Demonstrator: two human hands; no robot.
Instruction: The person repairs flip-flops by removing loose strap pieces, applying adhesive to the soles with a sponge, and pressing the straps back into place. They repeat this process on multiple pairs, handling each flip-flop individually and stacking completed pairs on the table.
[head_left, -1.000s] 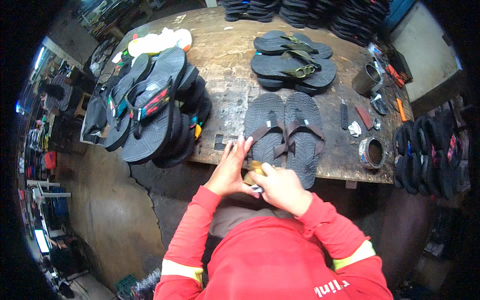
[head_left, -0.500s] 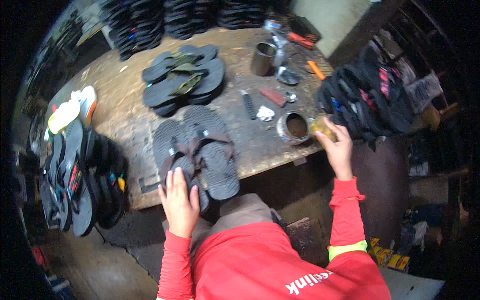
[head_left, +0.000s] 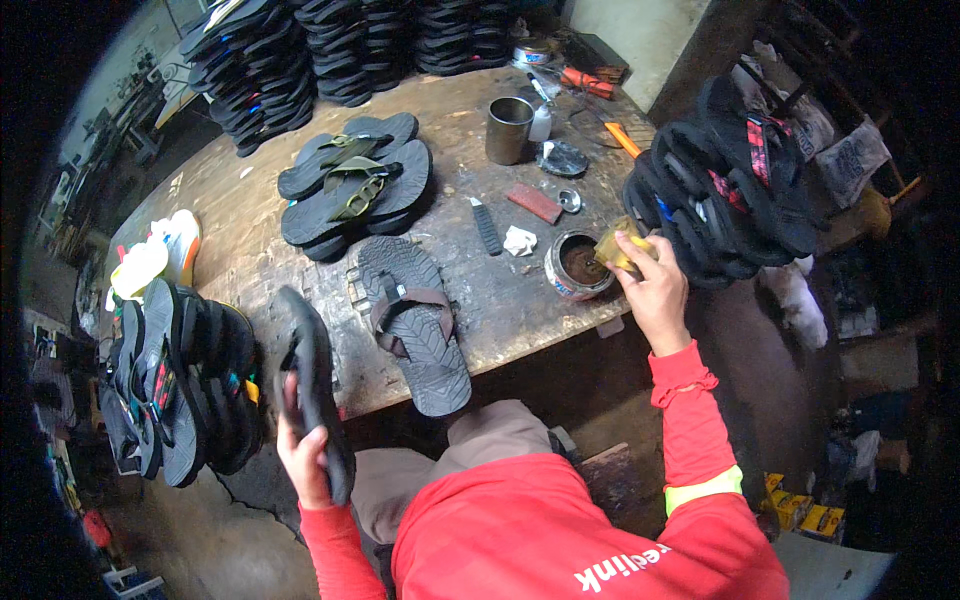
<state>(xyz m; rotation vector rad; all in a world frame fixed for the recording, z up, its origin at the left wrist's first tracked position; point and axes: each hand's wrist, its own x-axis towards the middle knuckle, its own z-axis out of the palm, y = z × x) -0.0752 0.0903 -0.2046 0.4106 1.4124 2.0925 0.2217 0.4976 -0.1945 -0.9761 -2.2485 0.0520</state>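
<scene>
My left hand (head_left: 303,458) grips a black flip-flop (head_left: 318,395), raised and turned on its edge off the table's front edge. Its mate, a black flip-flop with a brown strap (head_left: 430,340), lies on the table, sole end jutting over the edge. In my right hand (head_left: 655,290) is a yellow sponge (head_left: 612,250), pinched between thumb and fingers, at the rim of an open tin can (head_left: 573,291). Brown stuff coats the inside of the can. Beside it lie a crumpled white wad (head_left: 519,240), a dark-handled tool (head_left: 487,229) and a red block (head_left: 534,203).
Flip-flops with olive straps (head_left: 350,190) rest farther back on the wooden table (head_left: 240,220). Stacked flip-flops stand at the left (head_left: 180,390), at the right (head_left: 720,190) and along the back (head_left: 340,50). A metal cup (head_left: 508,130) and an orange-handled tool (head_left: 622,140) are near the far right.
My left hand has picked up the left flip-flop and carried it left, tilting it on edge. The sponge in my right hand has moved slightly left, to the can's rim.
</scene>
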